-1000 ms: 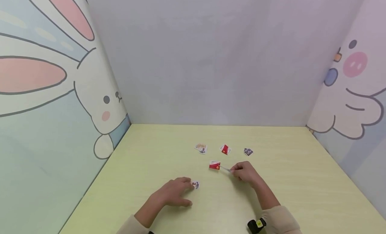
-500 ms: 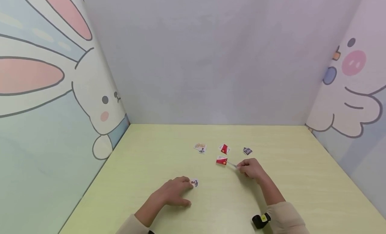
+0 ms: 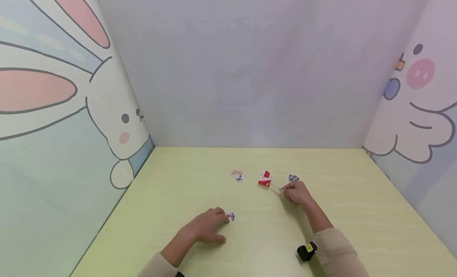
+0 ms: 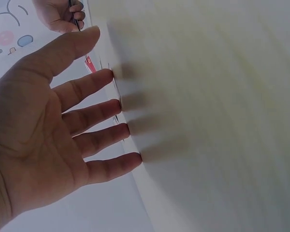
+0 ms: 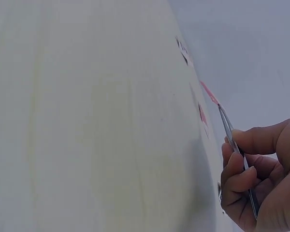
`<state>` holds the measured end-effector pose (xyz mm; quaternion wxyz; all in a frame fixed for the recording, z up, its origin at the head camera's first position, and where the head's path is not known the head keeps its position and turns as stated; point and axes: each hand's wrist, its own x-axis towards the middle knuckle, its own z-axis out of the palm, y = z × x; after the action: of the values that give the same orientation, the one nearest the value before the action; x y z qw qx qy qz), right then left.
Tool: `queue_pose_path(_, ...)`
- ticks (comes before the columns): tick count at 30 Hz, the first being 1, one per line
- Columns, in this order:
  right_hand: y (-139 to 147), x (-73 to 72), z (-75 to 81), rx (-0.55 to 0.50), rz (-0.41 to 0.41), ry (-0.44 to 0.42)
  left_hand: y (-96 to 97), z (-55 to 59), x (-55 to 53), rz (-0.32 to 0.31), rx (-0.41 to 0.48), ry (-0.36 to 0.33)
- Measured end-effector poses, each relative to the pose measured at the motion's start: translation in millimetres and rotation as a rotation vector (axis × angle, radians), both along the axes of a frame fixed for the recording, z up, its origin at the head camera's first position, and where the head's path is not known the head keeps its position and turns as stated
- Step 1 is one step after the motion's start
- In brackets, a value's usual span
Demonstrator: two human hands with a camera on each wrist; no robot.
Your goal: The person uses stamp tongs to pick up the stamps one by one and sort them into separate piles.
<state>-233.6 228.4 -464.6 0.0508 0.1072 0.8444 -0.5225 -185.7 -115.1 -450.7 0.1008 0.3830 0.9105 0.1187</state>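
Note:
Tweezers (image 5: 227,126) are pinched between the fingers and thumb of my right hand (image 3: 295,193). Their tips hold the corner of a small red-and-white card (image 3: 264,182). In the right wrist view that card stands off the table, over other red-and-white cards (image 5: 202,114) lying there; the head view shows it overlapping their near edge. My left hand (image 3: 207,227) is spread palm down with straight fingers. Its fingertips touch the table by a small white card with a dark and reddish print (image 3: 230,216), partly covered by the hand.
Left of the red cards lie overlapping pale printed cards (image 3: 237,175). Dark printed cards (image 3: 293,177) lie to the right, just beyond my right hand. A grey wall (image 3: 250,90) stands behind the pale yellow table (image 3: 178,181), with cartoon-printed walls at both sides.
My right hand has carried the tweezers and the red-and-white card away from me and a little right, up to the red cards. The left hand stays in place.

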Motion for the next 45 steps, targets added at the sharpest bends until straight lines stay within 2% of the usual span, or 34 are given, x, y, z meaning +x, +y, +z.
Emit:
queue_pose_path(10, -0.8, -11.4, -0.9, 0.012, -0.016, -0.023, -0.2, -4.4, -3.8, -0.007, 0.021, 0.015)
queue_pose_path(18, -0.6, -14.9, -7.4, 0.039, -0.046, -0.032, 0.3, -4.5, -2.7, 0.000, 0.029, 0.001)
queue_pose_path(28, -5.0, -20.1, -8.2, 0.066, -0.079, -0.003, 0.6, -2.9, -5.4, 0.002, 0.018, 0.014)
queue_pose_path(37, -6.0, -14.8, -4.4, 0.193, -0.091, 0.068, 0.8, -2.2, -4.3, 0.005, 0.015, 0.003)
queue_pose_path(45, -2.5, -5.7, -0.8, 0.184, -0.065, 0.094, 0.7, -1.8, -1.6, 0.008, 0.008, 0.001)
